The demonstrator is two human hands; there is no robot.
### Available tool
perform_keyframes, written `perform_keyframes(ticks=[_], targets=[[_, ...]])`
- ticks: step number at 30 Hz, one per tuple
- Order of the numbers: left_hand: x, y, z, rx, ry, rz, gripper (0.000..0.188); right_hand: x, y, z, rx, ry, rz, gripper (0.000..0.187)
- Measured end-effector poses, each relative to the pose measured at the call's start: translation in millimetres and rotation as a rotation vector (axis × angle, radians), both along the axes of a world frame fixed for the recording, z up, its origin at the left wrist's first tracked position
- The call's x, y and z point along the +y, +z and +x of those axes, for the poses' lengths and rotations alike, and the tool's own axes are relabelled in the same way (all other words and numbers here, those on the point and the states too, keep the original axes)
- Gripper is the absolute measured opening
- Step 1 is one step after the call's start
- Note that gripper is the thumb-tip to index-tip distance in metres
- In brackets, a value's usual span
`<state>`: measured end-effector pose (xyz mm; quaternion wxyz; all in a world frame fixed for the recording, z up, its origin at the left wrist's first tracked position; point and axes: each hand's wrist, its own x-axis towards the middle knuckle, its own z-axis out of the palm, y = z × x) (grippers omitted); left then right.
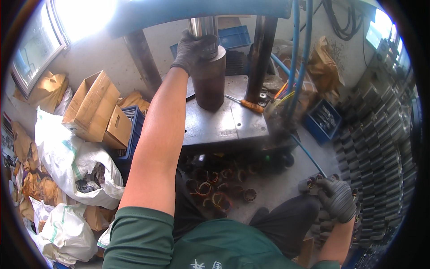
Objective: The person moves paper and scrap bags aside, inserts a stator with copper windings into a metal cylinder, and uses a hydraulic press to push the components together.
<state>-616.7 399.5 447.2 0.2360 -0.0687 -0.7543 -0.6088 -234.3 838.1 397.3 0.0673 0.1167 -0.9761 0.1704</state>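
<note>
My left hand [195, 48], in a dark grey glove, reaches far forward and wraps round a metal cylindrical piece [210, 52] just below the shiny press ram [203, 27]. Its fingers partly hide that piece. Directly under it a thick dark metal cylinder [209, 85] stands upright on the steel press table [215, 125]. At the right, low down, my gloved right hand [337, 198] is closed at the end of a thin blue lever [309, 154] that slants down from the press. A screwdriver [244, 103] with an orange-brown handle lies on the table, right of the cylinder.
Dark press columns [261, 58] and blue hoses [301, 58] flank the table. Wound motor stators [215, 188] lie on the floor beneath. Stacked grey metal housings [376, 157] line the right; a blue bin [322, 121], cardboard boxes [92, 105] and white sacks [67, 157] stand around.
</note>
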Motion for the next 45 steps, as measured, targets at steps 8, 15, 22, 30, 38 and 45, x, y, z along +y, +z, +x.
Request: perform_keyframes(ticks=[8, 15, 22, 30, 38, 45], targets=[[6.6, 5.4, 9.2, -0.032, -0.131, 0.043, 0.078, 26.8, -16.2, 14.0, -0.181, 0.139, 0.289, 0.019], [3.5, 2.6, 4.5, -0.034, -0.068, 0.000, 0.075, 14.2, -0.2, 8.0, -0.146, 0.191, 0.234, 0.019], [5.1, 0.8, 6.8, 0.079, 0.015, -0.006, 0.041, 22.5, -0.6, 4.8, -0.131, 0.104, 0.158, 0.015], [-3.2, -4.3, -4.1, 0.097, -0.050, 0.010, 0.039, 13.3, 6.4, 2.4, -0.157, 0.190, 0.144, 0.019], [0.9, -3.5, -1.5, 0.078, 0.080, 0.044, 0.043, 21.4, 3.4, 2.1, -0.183, 0.215, 0.188, 0.021], [0.9, -0.9, 6.3, 0.074, 0.012, 0.020, 0.041, 14.7, 5.2, 0.6, -0.127, -0.027, -0.081, 0.023]])
